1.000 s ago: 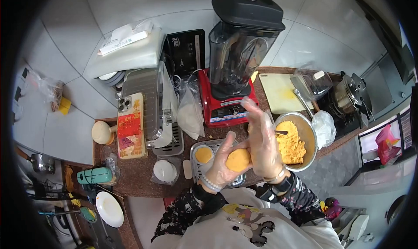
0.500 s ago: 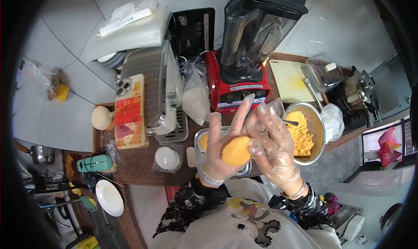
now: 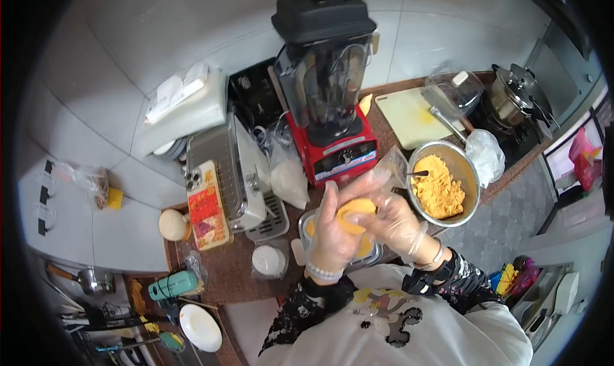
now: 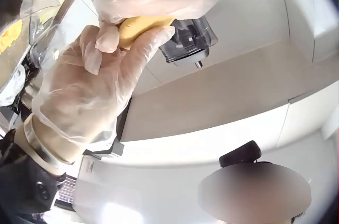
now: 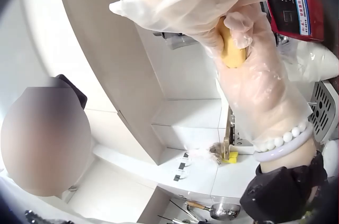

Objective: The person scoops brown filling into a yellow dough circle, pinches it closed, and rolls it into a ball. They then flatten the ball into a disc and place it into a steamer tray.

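Both hands wear clear plastic gloves. A flattened orange-yellow dough piece (image 3: 356, 214) lies in the left hand (image 3: 331, 238), held between the palm and the thumb. From the other side the right hand (image 3: 395, 225) pinches the dough's edge with thumb and bent fingers. Dough (image 4: 139, 28) shows between the hands in the left wrist view; in the right wrist view the dough (image 5: 232, 49) is partly covered by fingers. Beneath the hands is a metal tray (image 3: 376, 256) bearing yellow pieces, partly hidden. Right of them stands a steel bowl (image 3: 474, 196) of orange mash (image 3: 440, 187) with a utensil.
A red-based blender (image 3: 339, 152) stands behind the hands, beside a bag of white powder (image 3: 289, 180). To the left are a toaster-like appliance (image 3: 246, 206), a phone (image 3: 208, 206) and a white round container (image 3: 268, 260). Back right are a cutting board (image 3: 409, 120) and a pot (image 3: 511, 97).
The palms, close together a second ago, moved apart, then the right fingers came onto the dough's edge. The dough is now tilted between both hands. The head view has shifted.
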The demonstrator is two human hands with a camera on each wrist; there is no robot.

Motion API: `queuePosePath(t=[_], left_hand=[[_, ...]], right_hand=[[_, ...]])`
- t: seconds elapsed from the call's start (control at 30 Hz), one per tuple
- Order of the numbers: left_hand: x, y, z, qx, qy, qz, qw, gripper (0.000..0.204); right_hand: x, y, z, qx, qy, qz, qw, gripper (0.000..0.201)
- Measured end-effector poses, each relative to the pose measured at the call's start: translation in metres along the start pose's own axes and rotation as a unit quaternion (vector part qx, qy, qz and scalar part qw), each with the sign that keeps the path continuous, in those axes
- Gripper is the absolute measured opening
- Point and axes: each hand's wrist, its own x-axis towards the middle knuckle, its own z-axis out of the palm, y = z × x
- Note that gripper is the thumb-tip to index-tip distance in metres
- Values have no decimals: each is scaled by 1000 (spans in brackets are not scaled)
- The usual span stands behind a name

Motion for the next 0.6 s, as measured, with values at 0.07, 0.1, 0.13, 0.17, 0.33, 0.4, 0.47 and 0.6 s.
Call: queuePosePath(t=[0.07, 0.1, 0.13, 0.17, 0.33, 0.4, 0.47, 0.6], left_hand=[[-1, -9, -1, 74, 9, 24, 997, 72], [2, -19, -3, 61, 8, 69, 996, 74], [5, -23, -8, 41, -1, 52, 998, 77], [7, -23, -11, 24, -24, 16, 999, 77], [12, -21, -6, -113, -85, -84, 986, 88], [11, -23, -1, -104, -71, -91, 988, 86], [11, -16, 4, -68, -74, -78, 992, 84], [2, -12, 11, -117, -72, -82, 987, 77]], right_hand=[[8, 16, 0, -80, 12, -139, 987, 26], [11, 18, -1, -96, 18, -130, 987, 26], [7, 15, 1, -108, 26, -114, 987, 26], [2, 2, -5, -80, 7, -17, 997, 27], [7, 3, -22, -286, -82, -132, 946, 27], [9, -9, -21, -345, -5, -274, 898, 26], [13, -13, -29, -302, -6, -299, 905, 21], [8, -19, -28, -68, -113, -33, 991, 19]])
